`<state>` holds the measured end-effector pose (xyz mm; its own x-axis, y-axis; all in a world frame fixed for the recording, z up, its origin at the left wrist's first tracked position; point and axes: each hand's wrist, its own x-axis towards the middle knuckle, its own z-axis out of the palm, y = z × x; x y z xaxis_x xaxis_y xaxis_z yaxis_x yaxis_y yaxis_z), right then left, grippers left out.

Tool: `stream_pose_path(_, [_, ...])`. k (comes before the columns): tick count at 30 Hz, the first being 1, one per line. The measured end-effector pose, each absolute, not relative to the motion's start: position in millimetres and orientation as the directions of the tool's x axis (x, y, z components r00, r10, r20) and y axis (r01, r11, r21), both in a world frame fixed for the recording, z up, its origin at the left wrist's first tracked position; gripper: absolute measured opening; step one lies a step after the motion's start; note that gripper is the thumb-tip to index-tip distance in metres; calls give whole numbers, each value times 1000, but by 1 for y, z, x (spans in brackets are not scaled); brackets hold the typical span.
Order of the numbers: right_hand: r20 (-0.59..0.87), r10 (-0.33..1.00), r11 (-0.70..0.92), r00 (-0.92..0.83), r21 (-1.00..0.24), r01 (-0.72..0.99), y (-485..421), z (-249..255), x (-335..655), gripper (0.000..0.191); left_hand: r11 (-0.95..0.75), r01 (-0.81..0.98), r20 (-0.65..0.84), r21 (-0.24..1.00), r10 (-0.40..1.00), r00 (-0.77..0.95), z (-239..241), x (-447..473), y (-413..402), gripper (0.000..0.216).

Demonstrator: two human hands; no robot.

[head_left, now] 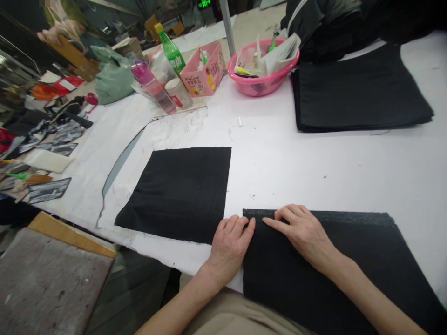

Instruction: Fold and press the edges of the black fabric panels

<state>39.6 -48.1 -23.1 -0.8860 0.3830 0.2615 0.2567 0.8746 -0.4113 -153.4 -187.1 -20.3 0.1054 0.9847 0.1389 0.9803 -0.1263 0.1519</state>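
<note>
A black fabric piece lies on the table in front of me, with a greyish, rougher strip along its far edge. At its far left corner is my left hand, fingers curled and closed on the fabric edge. My right hand is just beside it, closed on the strip edge with the thumb stretched towards the left hand; the fabric under its fingers is hidden. Left of my hands, a second black fabric piece rests flat on the white table covering.
Behind stand a pink basin holding small items, a pink box, a green bottle and a purple-capped bottle. A stack of black fabric is at back right. A grey-topped board is lower left. Another person's hands show far left.
</note>
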Motion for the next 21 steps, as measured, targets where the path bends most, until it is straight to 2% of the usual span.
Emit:
stream_pose_path(5, [263,410,870,-873,-399,289,-53,-28,44,30,-142,982,125,124,984,127,-19,-154,-185,37])
stream_pose_path(13, [259,406,883,-877,-358,303,-56,-29,43,30,-219,976,102,8,971,217,-14,-151,-181,36])
stream_pose_path(17, [268,407,880,-873,-371,296,-55,-27,43,30,-305,952,86,-23,948,306,-13,-149,-175,35])
stream_pose_path(21, [280,418,870,-864,-396,292,-50,-25,48,30,-323,946,39,-29,945,324,-10,-150,-172,37])
